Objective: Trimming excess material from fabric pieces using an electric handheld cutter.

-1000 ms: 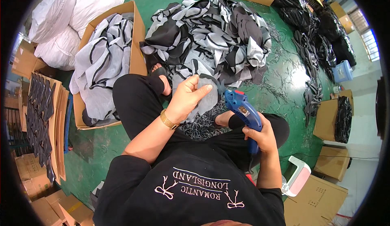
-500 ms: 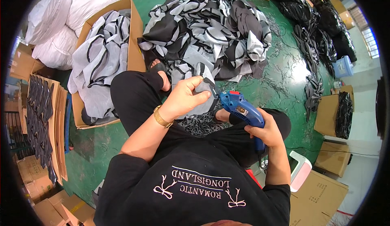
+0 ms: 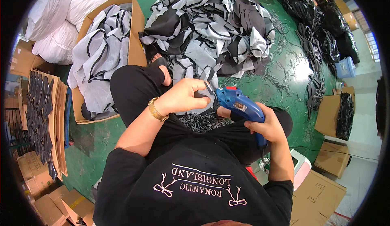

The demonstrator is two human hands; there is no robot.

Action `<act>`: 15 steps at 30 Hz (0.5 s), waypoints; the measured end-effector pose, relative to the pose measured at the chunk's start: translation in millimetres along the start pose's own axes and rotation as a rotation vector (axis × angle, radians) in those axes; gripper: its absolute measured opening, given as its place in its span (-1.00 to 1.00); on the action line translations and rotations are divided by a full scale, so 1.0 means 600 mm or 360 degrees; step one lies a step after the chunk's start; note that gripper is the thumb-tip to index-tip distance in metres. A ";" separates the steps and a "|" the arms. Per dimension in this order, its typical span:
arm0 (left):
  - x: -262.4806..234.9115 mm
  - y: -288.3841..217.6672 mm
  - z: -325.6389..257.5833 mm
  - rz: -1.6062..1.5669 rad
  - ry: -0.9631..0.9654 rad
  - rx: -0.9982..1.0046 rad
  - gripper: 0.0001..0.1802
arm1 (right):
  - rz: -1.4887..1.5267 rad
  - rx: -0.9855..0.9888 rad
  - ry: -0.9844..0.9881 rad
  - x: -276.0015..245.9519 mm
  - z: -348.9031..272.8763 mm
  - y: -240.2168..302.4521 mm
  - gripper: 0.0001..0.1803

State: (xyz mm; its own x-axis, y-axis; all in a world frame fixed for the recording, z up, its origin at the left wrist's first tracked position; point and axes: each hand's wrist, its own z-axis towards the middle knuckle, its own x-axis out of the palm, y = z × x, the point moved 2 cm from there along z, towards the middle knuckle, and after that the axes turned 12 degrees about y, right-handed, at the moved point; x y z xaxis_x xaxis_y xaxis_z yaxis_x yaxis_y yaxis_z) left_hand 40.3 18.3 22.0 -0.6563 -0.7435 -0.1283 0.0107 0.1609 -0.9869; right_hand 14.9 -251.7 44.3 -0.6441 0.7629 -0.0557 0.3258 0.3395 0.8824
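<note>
At near right, the right hand (image 3: 267, 126) has its grip wrapped around a blue power tool (image 3: 243, 104). Slightly farther left, the left hand (image 3: 181, 96) keeps a pinching grip on gray fabric (image 3: 211, 93) just beside the tool's front end. Beyond, a gray-and-black fabric heap (image 3: 211, 33) lies on the green floor (image 3: 95, 144).

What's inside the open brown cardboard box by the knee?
The box holds crumpled grey-white fabric with black bands, spilling over its left edge. Whatever lies underneath, including the bottom, is covered.
</note>
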 end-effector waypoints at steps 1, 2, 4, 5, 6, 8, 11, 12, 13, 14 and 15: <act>-0.002 0.010 0.000 0.0133 0.0053 -0.0045 -0.83 | 0.0002 0.0002 -0.0004 0.003 0.006 -0.002 -0.54; -0.002 0.017 0.001 0.0267 0.0107 -0.0090 -0.81 | 0.0153 -0.0082 -0.0051 0.006 0.013 -0.005 -0.55; 0.009 0.023 0.004 0.0130 0.0032 -0.0040 -0.81 | 0.0306 -0.0168 -0.0100 0.011 0.028 -0.005 -0.56; 0.014 0.025 0.006 -0.0008 -0.0047 0.0009 -0.81 | 0.0446 -0.0251 -0.0160 0.011 0.034 -0.002 -0.57; 0.020 0.028 0.007 -0.0005 -0.0044 0.0010 -0.81 | 0.0586 -0.0334 -0.0222 0.011 0.041 -0.001 -0.57; 0.030 0.035 0.010 -0.0190 -0.0145 0.0036 -0.78 | 0.0641 -0.0355 -0.0259 0.019 0.061 0.003 -0.56; 0.056 0.047 0.020 -0.0403 -0.0152 0.0094 -0.68 | 0.0464 -0.0383 -0.0356 0.043 0.088 0.014 -0.49; 0.067 0.049 0.022 -0.0402 -0.0143 0.0099 -0.68 | 0.0134 -0.0334 -0.0413 0.047 0.092 0.017 -0.50; 0.077 0.049 0.022 -0.0560 -0.0242 0.0196 -0.60 | 0.0078 -0.0349 -0.0455 0.049 0.102 0.009 -0.50; 0.085 0.052 0.022 -0.0718 -0.0342 0.0292 -0.52 | 0.0022 -0.0365 -0.0495 0.049 0.110 -0.001 -0.50; 0.092 0.061 0.023 -0.0768 -0.0401 0.0307 -0.53 | 0.0020 -0.0369 -0.0495 0.049 0.112 -0.006 -0.50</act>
State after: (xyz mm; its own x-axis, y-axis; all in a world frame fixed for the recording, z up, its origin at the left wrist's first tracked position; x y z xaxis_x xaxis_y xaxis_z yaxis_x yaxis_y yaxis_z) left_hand 15.0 -25.6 -22.3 -0.4216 -0.8387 0.3446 -0.0923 -0.3384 -0.9365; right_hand 41.8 -193.5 8.0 -0.3887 0.9088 -0.1518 0.1445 0.2228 0.9641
